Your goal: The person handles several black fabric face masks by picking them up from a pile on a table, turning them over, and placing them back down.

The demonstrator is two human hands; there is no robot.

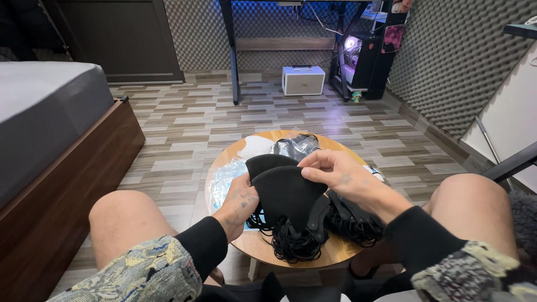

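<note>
I sit over a small round wooden table (341, 254). My left hand (239, 202) grips the lower left edge of a black fabric face mask (285, 193). My right hand (335, 169) pinches the same mask at its upper right edge, thumb and fingers closed on it. A second black mask (267, 162) shows just behind the first; I cannot tell which hand carries it. Under my hands lies a pile of black masks (296, 243) with tangled ear loops, and more masks (352, 221) sit beneath my right wrist.
Clear plastic bags (224, 179) and a bag of black items (293, 145) lie on the table's far side, beside a white mask (254, 146). A bed (50, 112) stands to the left, a white box (302, 80) and a desk with a lit computer (355, 56) ahead.
</note>
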